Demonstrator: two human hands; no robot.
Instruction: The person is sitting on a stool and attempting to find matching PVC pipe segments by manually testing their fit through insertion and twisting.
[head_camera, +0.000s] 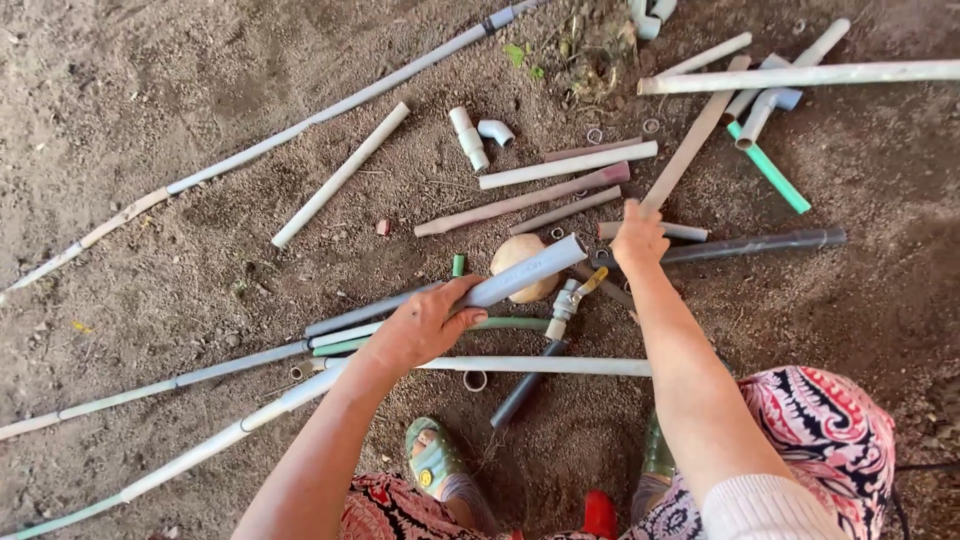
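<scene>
L hand (425, 325) has its fingers wrapped round a short grey pipe (520, 272), lifted clear of the dirt floor (150, 120), pointing to 2 o'clock. A round stone (512, 252) sits under it. R hand (638, 238) reaches to 12, fingers curled on a tan pipe (690, 145); dark pipe (760, 243) crosses just beside.

Soft, even daylight fills the view, bright enough to show the grain of the dirt ground (150, 120) without hard glare, though the white pipe (800, 76) at the upper right shines pale and slightly washed out. Shadows are faint and short, gathered beneath the left hand (425, 325) and the forearms. The wide lens bends long pipes near the edges, the corners darken a little, and fine detail looks smeared throughout
</scene>
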